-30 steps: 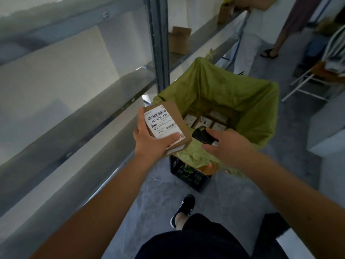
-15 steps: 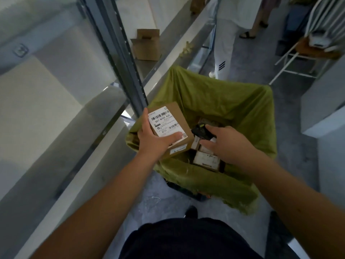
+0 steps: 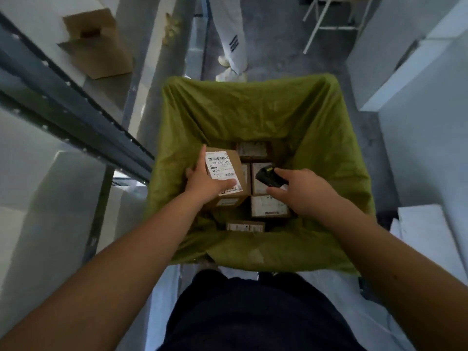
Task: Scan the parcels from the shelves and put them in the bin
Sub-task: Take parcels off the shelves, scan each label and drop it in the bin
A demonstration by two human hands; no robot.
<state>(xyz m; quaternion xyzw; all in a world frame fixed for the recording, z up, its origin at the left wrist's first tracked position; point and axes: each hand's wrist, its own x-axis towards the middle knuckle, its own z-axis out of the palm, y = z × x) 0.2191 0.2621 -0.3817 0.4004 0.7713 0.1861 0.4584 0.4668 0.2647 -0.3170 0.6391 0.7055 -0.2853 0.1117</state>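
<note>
My left hand (image 3: 205, 183) grips a small brown cardboard parcel (image 3: 229, 173) with a white barcode label, holding it inside the mouth of the bin (image 3: 253, 110), which is lined with an olive-green bag. My right hand (image 3: 301, 191) holds a black handheld scanner (image 3: 268, 177) just right of the parcel, over the bin. Several labelled parcels (image 3: 269, 206) lie on the bin's bottom beneath both hands.
Grey metal shelving (image 3: 76, 110) runs along the left, with an open cardboard box (image 3: 98, 44) on a shelf. Another person's white-trousered legs (image 3: 233, 41) stand beyond the bin. White chair legs (image 3: 326, 24) and pale blocks (image 3: 405, 59) are at the right.
My view has tilted down over the bin. Both hands moved forward and down, bringing the parcel and scanner from the bin's near-left rim to inside its opening.
</note>
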